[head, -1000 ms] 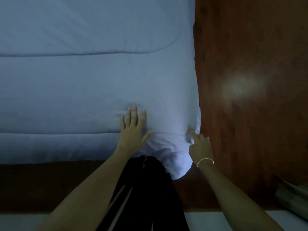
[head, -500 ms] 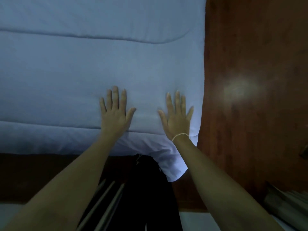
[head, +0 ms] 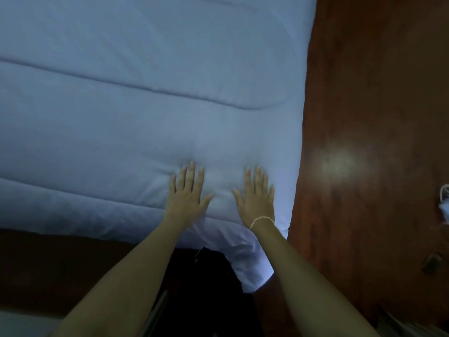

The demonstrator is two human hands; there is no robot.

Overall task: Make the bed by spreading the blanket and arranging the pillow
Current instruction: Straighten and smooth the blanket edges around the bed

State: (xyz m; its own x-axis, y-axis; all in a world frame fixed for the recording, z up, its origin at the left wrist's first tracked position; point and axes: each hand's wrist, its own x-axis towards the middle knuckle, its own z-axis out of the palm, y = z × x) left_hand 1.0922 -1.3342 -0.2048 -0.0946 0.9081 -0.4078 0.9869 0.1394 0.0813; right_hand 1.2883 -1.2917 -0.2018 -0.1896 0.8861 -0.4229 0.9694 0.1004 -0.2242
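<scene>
Most of the view is a pale blue quilted blanket (head: pixel 126 132) spread over the bed, its right edge running along a dark reddish wooden floor (head: pixel 364 93). Long stitched seams cross it from side to side, and it looks soft and padded. Its near right corner hangs down past the bed's edge in loose folds.

Both hands lie flat near that corner, fingers outstretched, palms down, grasping nothing. The left hand (head: pixel 187 194) and the right hand (head: pixel 258 198) rest side by side, a little apart, each sinking slightly into the padding. A thin pale bracelet (head: pixel 262 220) circles the right wrist.

The step appears to be smoothing. It would go best with even pressure, sweeping outward towards the edge so creases leave the surface instead of bunching between the palms. No pillow is in view.
</scene>
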